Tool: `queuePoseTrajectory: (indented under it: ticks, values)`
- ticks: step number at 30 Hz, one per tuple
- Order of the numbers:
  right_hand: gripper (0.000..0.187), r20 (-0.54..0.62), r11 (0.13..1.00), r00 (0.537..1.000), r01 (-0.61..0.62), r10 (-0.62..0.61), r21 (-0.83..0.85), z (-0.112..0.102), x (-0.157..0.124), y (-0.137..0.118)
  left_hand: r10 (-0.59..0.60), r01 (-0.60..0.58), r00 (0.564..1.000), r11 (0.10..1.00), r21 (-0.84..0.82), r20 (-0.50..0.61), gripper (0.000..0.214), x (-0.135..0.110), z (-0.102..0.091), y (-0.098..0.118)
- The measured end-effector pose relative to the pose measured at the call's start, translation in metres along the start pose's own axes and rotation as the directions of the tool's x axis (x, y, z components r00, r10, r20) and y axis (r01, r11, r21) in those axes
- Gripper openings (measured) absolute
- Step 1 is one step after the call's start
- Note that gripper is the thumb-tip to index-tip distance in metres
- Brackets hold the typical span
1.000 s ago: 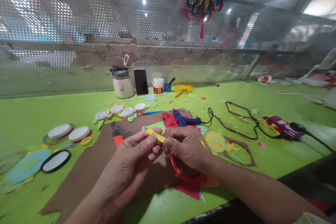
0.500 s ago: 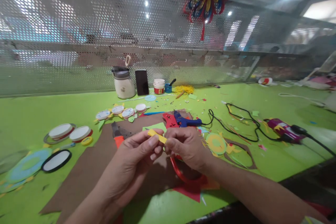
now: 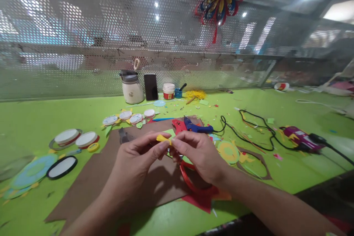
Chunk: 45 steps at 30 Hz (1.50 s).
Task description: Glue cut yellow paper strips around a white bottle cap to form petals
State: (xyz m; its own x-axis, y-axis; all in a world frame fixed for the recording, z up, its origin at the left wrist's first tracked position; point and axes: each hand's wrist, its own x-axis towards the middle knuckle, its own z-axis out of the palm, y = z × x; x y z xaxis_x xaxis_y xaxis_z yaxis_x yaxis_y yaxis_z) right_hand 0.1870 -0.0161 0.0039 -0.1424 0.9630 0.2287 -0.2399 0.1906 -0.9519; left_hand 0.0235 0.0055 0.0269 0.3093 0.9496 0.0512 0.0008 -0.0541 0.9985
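Note:
My left hand (image 3: 135, 164) and my right hand (image 3: 197, 155) meet over a brown sheet (image 3: 102, 177) on the green table. Together they pinch a small yellow paper strip (image 3: 163, 139) between thumbs and fingertips; the strip looks curled or folded short. Under my right hand lies a red ring-shaped handle (image 3: 193, 186) on red paper. A blue glue gun (image 3: 197, 128) lies just beyond my fingers.
White round lids (image 3: 74, 138) and paper rings lie at left, smaller lids (image 3: 128, 117) behind. A cream jar (image 3: 132, 88), a dark phone (image 3: 151, 86) and a small tub stand by the mesh wall. Black cables (image 3: 249, 129) and a purple tool (image 3: 300, 138) lie at right.
The yellow strip shows shorter now, bunched between the fingertips of both hands. Both hands have risen slightly and drawn closer together.

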Motion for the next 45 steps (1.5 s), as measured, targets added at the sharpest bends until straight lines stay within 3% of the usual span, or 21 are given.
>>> queuePoseTrajectory:
  ticks: [11,18,22,24,30,34,40,45]
  values:
    - [0.022,-0.028,0.997,0.998,-0.059,0.061,0.059,0.001,0.0,0.0,0.011,-0.01,1.0,1.0,-0.02,0.024,0.012,0.002,0.003,0.001]
    - [0.023,-0.034,0.998,0.998,-0.046,0.044,-0.036,-0.005,0.003,-0.007,-0.132,0.139,0.99,0.965,-0.221,0.045,0.037,-0.002,0.008,0.005]
    - [0.023,0.026,0.988,1.0,0.004,0.0,-0.157,-0.01,0.004,-0.009,-0.186,0.212,0.976,0.928,-0.306,0.114,0.027,0.001,0.004,0.004]
    - [0.024,0.051,0.977,0.999,0.018,-0.007,-0.21,-0.013,0.005,-0.007,-0.177,0.207,0.975,0.945,-0.255,0.133,0.021,0.005,0.0,0.001]
    - [0.022,0.121,0.905,0.989,0.124,-0.081,-0.408,-0.02,0.01,-0.001,-0.111,0.094,0.98,0.99,0.104,0.168,0.025,0.012,-0.007,0.0]
    - [0.02,0.144,0.859,0.983,0.17,-0.114,-0.483,-0.023,0.011,0.0,-0.105,0.086,0.985,0.987,0.139,0.135,0.023,0.011,-0.005,0.006]
    - [0.016,0.187,0.792,0.97,0.234,-0.154,-0.564,-0.026,0.012,-0.002,-0.097,0.054,0.979,0.971,0.232,0.18,0.023,0.014,-0.007,0.004]
    - [0.014,0.238,0.724,0.952,0.303,-0.194,-0.62,-0.03,0.013,-0.002,-0.159,0.091,0.964,0.95,0.297,0.211,0.025,0.018,-0.01,-0.002]
